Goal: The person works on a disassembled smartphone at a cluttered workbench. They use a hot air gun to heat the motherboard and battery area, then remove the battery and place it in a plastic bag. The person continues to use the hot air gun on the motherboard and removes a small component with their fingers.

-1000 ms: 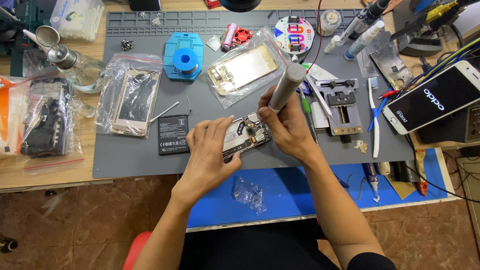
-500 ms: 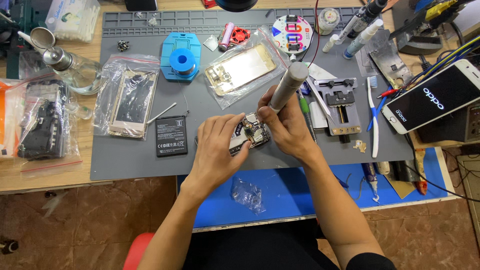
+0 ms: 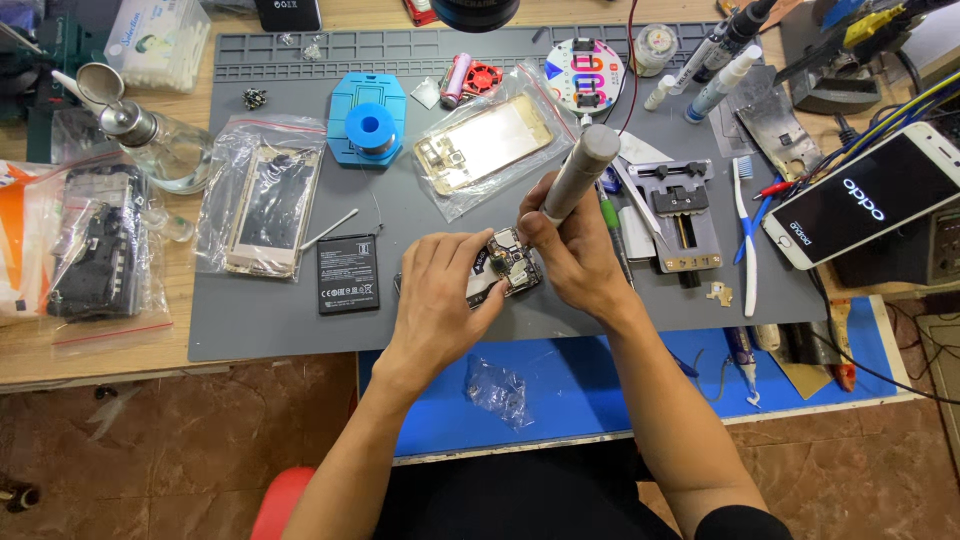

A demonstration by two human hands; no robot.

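My left hand [image 3: 443, 300] presses down on an opened phone [image 3: 508, 264] lying on the grey work mat [image 3: 300, 320], fingers gripping its left side. My right hand [image 3: 570, 250] is wrapped around a thick grey pen-shaped screwdriver [image 3: 580, 172], held tilted with its tip down on the phone's exposed circuit board. A flat black battery [image 3: 348, 273] lies on the mat just left of my left hand.
Bagged phone parts [image 3: 268, 205] and a bagged gold frame [image 3: 488, 142] lie on the mat beside a blue holder [image 3: 367, 124]. A metal clamp jig [image 3: 682, 212], tweezers and brush sit right. A white phone [image 3: 858, 200] lies far right. A glass dispenser bottle [image 3: 160, 150] stands left.
The view has shifted slightly; both hands stay on the phone, with the screwdriver standing a little more upright over the board.
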